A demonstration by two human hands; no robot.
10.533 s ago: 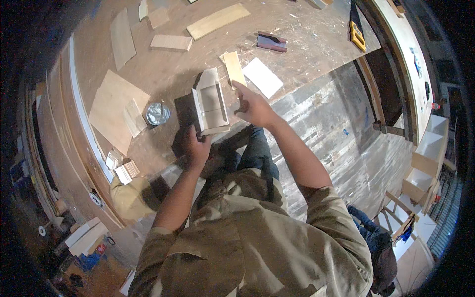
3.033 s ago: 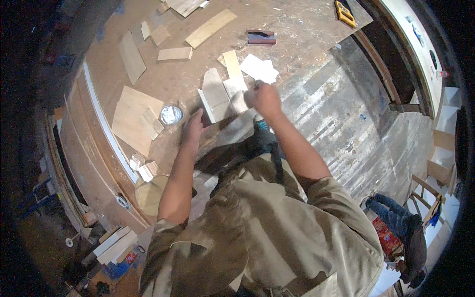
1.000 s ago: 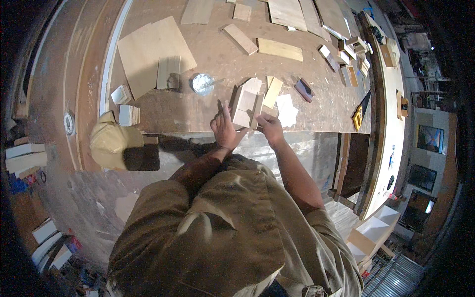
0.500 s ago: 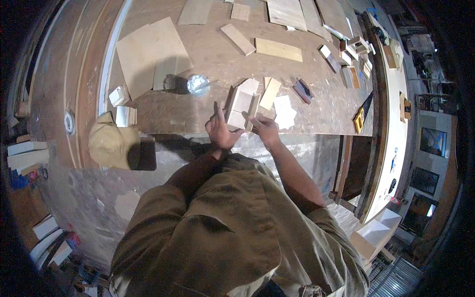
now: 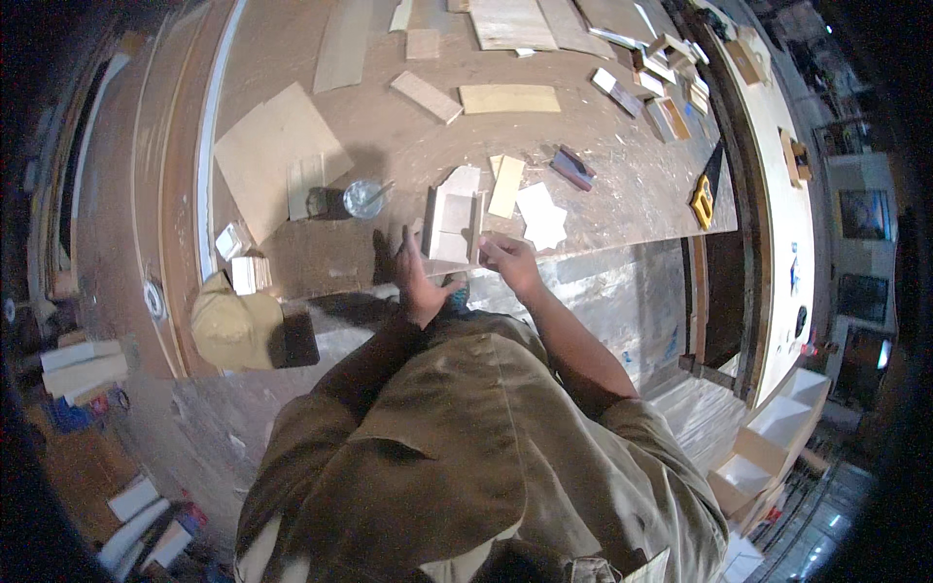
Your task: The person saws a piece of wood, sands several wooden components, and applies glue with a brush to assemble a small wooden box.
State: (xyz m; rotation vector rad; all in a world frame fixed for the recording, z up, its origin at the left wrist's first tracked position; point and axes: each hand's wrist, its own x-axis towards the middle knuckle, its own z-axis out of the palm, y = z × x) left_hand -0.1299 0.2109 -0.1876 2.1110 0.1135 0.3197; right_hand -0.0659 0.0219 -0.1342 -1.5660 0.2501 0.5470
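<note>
While the right hand (image 5: 492, 255) pinches its right wall (image 5: 476, 225), left hand (image 5: 420, 287) open alongside, the shallow, pale wooden box (image 5: 453, 214) seems light, stiff, best gripped by opposite sides.

Blur smears the fingertips of the person's left hand (image 5: 420, 287), leaving it unclear whether they touch the wooden box (image 5: 453, 214), while the right hand (image 5: 513, 267) hides the box's corner at five o'clock. At eleven and twelve o'clock of the view, a long board (image 5: 342, 44) and a wider board (image 5: 512, 24) run out past the upper edge, and the brown shirt (image 5: 457, 437) is cut off at six; near three, the dark rectangular panels (image 5: 865, 214) are too small and dim to make out
</note>
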